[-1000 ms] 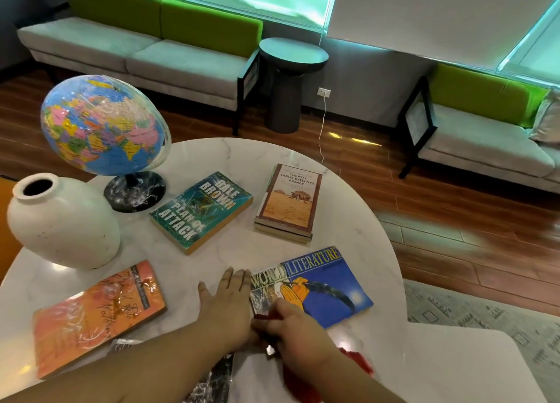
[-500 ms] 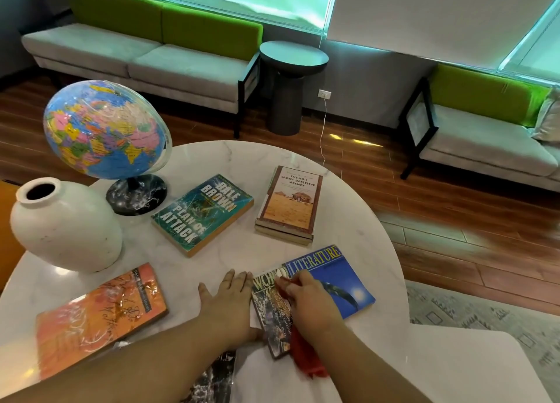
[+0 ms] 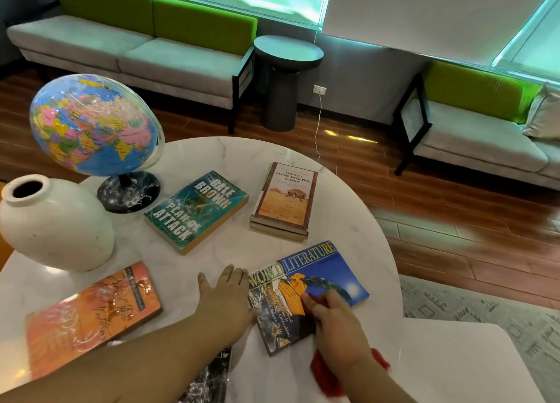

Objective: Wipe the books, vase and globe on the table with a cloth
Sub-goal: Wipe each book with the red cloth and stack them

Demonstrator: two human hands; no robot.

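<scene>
- Right hand (image 3: 336, 327), lower centre-right of the frame: fingers curled around a red cloth (image 3: 325, 375) and pressing it onto the cover of the World Literature book (image 3: 321, 278). The rest of the cloth trails under the wrist toward the bottom edge.
- Left hand (image 3: 225, 299), lower centre: fingers straight and together, palm flat on the marble table (image 3: 230, 154), its side against the left edge of the same book. It appears to be steadying the book and grasps nothing.
- Other books: the orange book (image 3: 91, 314) at lower left, Plan of Attack (image 3: 197, 210) at centre, and The No. 1 Ladies' Detective Agency (image 3: 286, 199) just right of it, on top of a second book. All lie flat and apart from both hands.
- White vase (image 3: 57, 223), left edge; globe (image 3: 91, 123) on its dark stand, upper left.
- Progress, as judged: one book is being wiped. No surface shows whether the others are done, so the remaining books, vase and globe probably still await the cloth.
</scene>
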